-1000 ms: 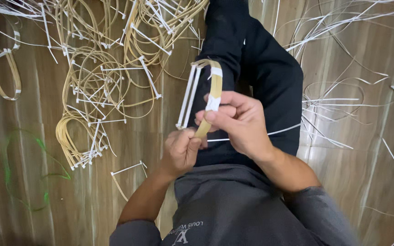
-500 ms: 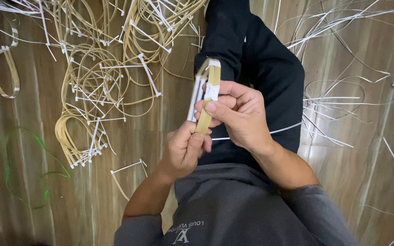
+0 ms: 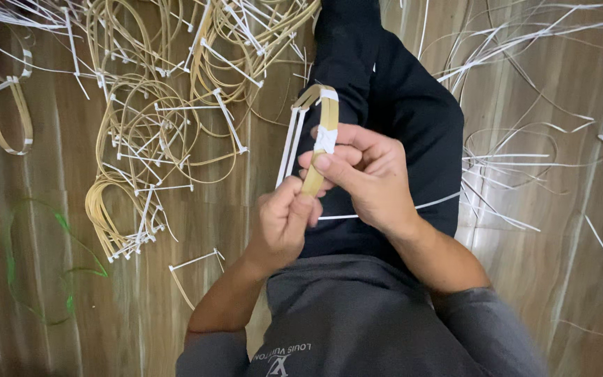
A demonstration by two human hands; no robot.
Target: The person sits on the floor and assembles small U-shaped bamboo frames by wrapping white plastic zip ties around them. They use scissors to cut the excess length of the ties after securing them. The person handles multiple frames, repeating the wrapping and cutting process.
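Observation:
A bent tan cane strip (image 3: 328, 119) with white tape bands and a white cross-strip is held upright over my lap. My right hand (image 3: 364, 178) pinches it in the middle, thumb on a white tape band. My left hand (image 3: 284, 223) grips its lower end from below. Both hands sit above my dark trouser leg (image 3: 392, 91), which stretches away from me.
Piles of tan cane loops with white ties (image 3: 162, 105) cover the wooden floor at left. Loose white strips (image 3: 518, 153) lie at right. A green loop (image 3: 43, 258) lies at lower left, more cane hoops (image 3: 8, 119) at far left.
The cane piece has been turned in my hands, so its loop first looked narrower, then opened a little again. Both hands stay in nearly the same place.

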